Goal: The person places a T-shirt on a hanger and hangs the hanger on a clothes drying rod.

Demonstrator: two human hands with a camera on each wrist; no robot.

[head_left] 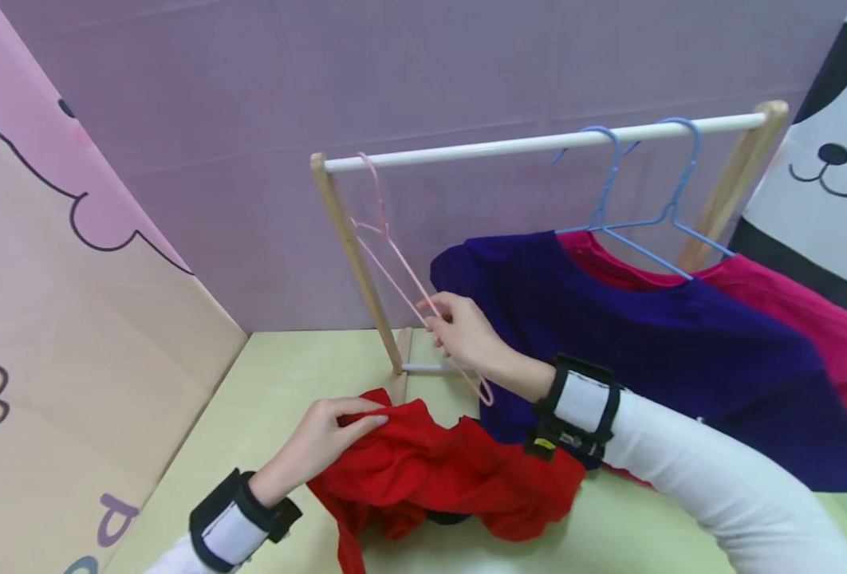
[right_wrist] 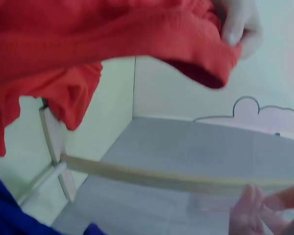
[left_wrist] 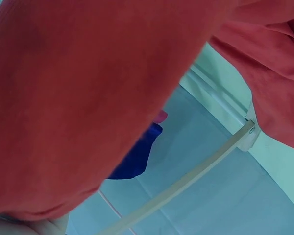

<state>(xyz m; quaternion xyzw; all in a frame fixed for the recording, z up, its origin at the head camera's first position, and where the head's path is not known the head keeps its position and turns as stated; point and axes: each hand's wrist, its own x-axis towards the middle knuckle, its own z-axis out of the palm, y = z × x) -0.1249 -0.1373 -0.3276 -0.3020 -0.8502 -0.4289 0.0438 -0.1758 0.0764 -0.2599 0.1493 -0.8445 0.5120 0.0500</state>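
My left hand pinches the edge of a crumpled red shirt just above the tabletop. In the right wrist view that left hand holds the red shirt by a corner beside a sleeve-like opening. A pink hanger hangs by its hook at the left end of the rack's white bar. My right hand pinches the hanger's lower part between thumb and fingers, and it tilts down to the right. Red cloth fills much of the left wrist view.
Right of the pink hanger, a dark blue shirt and a bright pink shirt hang from blue hangers. The rack's wooden left post stands behind the red shirt. Printed panels border the pale yellow table.
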